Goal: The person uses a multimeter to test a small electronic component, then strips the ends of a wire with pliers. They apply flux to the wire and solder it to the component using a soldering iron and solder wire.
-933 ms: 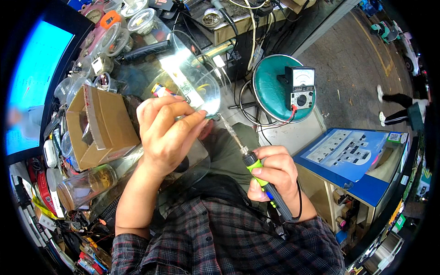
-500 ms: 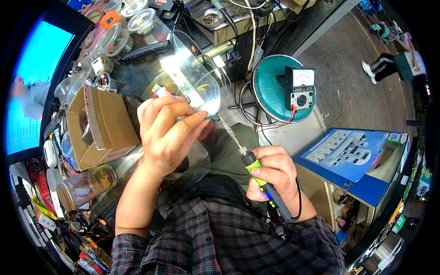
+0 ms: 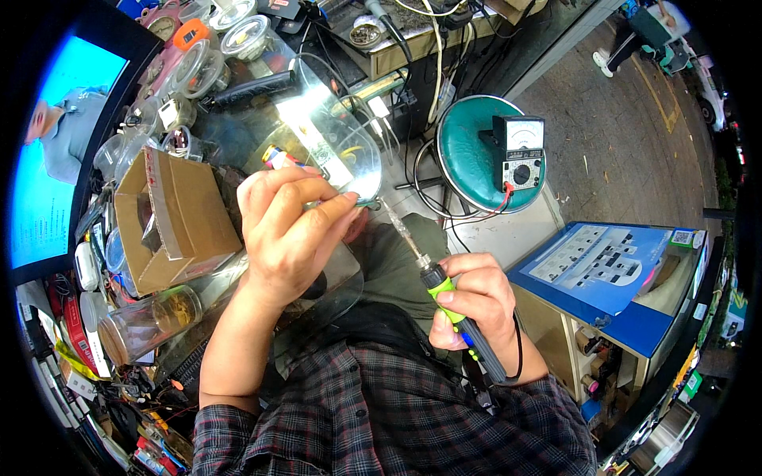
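My right hand (image 3: 475, 305) is wrapped round the green and grey handle of a soldering iron (image 3: 446, 295), whose metal shaft points up and left. Its tip ends just beside the fingertips of my left hand (image 3: 292, 218). Those fingers are pinched on a small, thin greenish piece (image 3: 367, 204), mostly hidden by the fingers, so its kind is unclear. A cord hangs from the back end of the iron past my right wrist. Behind my left fingers lies the brightly lit clear tabletop (image 3: 361, 151).
An open cardboard box (image 3: 194, 226) and a clear jar (image 3: 151, 324) stand left of my left arm. Several lidded tubs (image 3: 198, 71) crowd the back left. An analog multimeter (image 3: 521, 155) rests on a green stool (image 3: 464, 139). At right is a cabinet with a blue printed sheet (image 3: 603, 266).
Both hands and the iron have stayed almost still. In the background a walking person has moved toward the top of the view, and the picture on the screen at left has changed.
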`<state>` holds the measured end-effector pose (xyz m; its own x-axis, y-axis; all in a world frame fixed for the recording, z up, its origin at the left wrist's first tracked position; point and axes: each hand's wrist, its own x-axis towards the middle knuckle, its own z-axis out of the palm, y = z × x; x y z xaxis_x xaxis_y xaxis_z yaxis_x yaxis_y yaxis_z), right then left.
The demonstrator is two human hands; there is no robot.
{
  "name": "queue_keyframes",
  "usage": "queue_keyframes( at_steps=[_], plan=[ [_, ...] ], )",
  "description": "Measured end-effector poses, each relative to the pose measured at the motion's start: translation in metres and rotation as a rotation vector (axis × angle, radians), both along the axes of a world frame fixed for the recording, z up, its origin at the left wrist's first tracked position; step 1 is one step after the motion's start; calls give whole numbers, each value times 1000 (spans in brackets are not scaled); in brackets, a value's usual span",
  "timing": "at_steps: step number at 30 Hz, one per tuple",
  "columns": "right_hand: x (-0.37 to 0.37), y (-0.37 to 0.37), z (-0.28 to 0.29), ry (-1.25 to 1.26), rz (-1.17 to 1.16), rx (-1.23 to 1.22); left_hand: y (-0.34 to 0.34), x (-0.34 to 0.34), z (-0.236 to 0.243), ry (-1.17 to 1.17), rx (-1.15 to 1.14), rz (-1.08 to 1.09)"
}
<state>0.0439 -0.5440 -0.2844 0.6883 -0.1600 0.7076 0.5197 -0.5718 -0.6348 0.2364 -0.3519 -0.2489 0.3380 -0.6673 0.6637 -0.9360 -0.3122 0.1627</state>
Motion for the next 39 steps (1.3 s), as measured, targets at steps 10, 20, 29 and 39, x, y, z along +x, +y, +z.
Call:
queue_keyframes(
  at_steps=[10, 20, 29, 39],
  plan=[
    [0, 1, 0, 3, 9, 1, 1, -1, -1, 2, 11, 11],
    [1, 1, -1, 14, 17, -5, 1, -1, 0, -6, 17, 8],
    [1, 2, -1, 19, 14, -2, 0, -1, 0, -13, -1, 6],
    [-6, -3, 3, 100, 32, -54, 1, 0, -1, -6, 1, 8]
  ],
)
